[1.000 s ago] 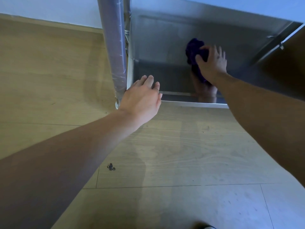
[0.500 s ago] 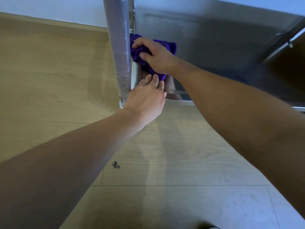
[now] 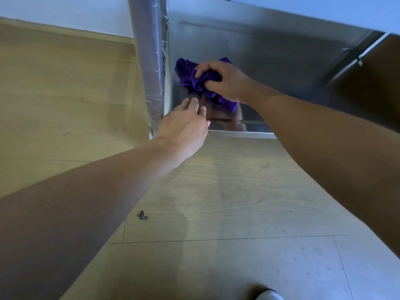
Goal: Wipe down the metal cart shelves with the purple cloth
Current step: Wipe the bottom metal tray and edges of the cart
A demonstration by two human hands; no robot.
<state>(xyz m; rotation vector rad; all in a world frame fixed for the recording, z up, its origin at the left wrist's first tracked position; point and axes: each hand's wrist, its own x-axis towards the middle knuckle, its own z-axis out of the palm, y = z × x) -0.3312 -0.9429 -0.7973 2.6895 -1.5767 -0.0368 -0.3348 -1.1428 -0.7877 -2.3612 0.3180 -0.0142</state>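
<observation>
1. The right hand (image 3: 225,82) grips a soft, bunched-up purple cloth (image 3: 190,77). Its fingers and thumb are curled round it.
2. The purple cloth lies on the shiny grey metal cart shelf (image 3: 281,57). It is in the left part of the shelf, close to the front.
3. One end of the cloth sticks out past the fingers to the left. Another end pokes out under the wrist, toward the front edge.
4. The shelf is so shiny that the hand and the cloth show in it like in a mirror.
5. The left hand (image 3: 184,131) holds nothing. Its fingers are straight and close together. They reach over the front left corner of the shelf, near the cloth. You cannot tell if the fingertips touch the metal.
6. A round grey metal post wrapped in clear plastic (image 3: 149,61) stands up at the left side of the shelf, just beside the left hand.
7. A thin metal bar (image 3: 355,59) slants at the far right of the shelf.
8. The cart stands on a light brown wooden floor (image 3: 54,94). A white wall (image 3: 65,9) is behind it.
9. A small dark speck (image 3: 141,215) lies on the floor beside the left arm, well apart from the cart.
10. The tip of a white shoe (image 3: 267,296) shows at the bottom edge.
</observation>
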